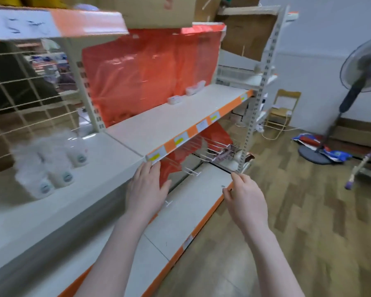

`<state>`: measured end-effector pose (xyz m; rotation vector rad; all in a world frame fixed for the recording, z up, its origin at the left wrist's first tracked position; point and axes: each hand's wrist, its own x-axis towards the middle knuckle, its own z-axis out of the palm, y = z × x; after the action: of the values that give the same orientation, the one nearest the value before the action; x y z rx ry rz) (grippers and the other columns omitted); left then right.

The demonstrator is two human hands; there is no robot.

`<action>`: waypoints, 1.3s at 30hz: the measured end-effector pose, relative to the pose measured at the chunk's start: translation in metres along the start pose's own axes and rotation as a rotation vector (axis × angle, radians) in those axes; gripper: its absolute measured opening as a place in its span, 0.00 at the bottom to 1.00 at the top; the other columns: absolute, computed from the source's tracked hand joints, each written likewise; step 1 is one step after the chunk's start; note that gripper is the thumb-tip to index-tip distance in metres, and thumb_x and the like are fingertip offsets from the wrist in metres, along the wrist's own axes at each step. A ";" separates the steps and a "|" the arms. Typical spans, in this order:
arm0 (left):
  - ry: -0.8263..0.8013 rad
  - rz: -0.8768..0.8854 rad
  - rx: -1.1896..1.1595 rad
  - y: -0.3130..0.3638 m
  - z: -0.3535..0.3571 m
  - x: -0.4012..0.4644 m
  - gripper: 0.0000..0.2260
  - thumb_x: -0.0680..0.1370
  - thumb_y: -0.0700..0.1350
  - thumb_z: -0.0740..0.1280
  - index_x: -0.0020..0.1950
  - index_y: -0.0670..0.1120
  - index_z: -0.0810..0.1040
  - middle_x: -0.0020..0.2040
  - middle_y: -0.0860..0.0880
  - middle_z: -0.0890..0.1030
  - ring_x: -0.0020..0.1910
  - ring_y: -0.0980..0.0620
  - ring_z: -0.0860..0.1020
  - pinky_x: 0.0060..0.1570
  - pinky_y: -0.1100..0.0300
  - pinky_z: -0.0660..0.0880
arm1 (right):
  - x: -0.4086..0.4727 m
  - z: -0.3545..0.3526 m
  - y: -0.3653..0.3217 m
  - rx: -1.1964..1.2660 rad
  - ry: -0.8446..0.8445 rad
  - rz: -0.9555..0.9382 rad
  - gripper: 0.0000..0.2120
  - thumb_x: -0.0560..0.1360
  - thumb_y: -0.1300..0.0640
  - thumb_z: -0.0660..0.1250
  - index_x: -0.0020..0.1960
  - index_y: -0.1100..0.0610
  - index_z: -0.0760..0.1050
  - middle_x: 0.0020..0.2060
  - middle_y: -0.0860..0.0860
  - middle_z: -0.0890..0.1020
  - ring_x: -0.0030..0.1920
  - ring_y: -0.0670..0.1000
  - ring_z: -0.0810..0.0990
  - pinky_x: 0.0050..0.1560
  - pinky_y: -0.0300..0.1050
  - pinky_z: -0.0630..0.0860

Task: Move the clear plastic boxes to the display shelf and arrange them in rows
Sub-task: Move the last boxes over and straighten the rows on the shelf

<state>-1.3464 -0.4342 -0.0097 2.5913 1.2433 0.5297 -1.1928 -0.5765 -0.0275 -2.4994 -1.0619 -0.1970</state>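
**A:** What was seen nearest the camera?

**B:** Two bare forearms were stretched toward the shelving. The left hand (pixel 147 189) was held flat with straight fingers, nothing grasped, its fingertips just under the front corner of the middle shelf (pixel 169 123). The right hand (pixel 244 200) was loosely curled over the orange edge of the bottom shelf (pixel 180 213); whether anything was pinched between its fingers could not be told (the frame was blurred there).

**A:** And the clear plastic boxes?

**B:** Two small clear boxes (pixel 186 94) were seen far back on the middle shelf, well apart from both hands, against a red plastic sheet (pixel 150 76). One lay just beside the other, in a line along the sheet.

**A:** Was any writing legible?

**B:** None could be read. Yellow-marked price tags (pixel 178 141) were set along the orange strip of the middle shelf, and round labels were noticed on the white bottles (pixel 58 166) standing on the left shelf, all too smeared to make out. Dark scribbles were seen on a white sign (pixel 19 25) at the top left.

**A:** Farther off?

**B:** White peg hooks (pixel 193 171) were noted under the middle shelf, a cardboard box (pixel 159 11) on top, a wooden chair (pixel 284 108) beyond, and a standing fan (pixel 356 82) on the wooden floor at the right.
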 end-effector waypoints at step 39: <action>0.187 -0.535 0.033 0.148 0.232 0.563 0.27 0.79 0.53 0.62 0.75 0.44 0.61 0.75 0.44 0.60 0.75 0.47 0.56 0.71 0.57 0.53 | 0.704 0.182 0.145 0.114 -0.213 -0.593 0.16 0.76 0.56 0.61 0.61 0.61 0.72 0.56 0.58 0.76 0.57 0.59 0.73 0.55 0.50 0.69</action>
<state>-0.8213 -0.0933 -0.0434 2.1282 1.9267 0.6463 -0.6033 -0.1274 -0.0376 -2.0740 -1.8282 -0.0349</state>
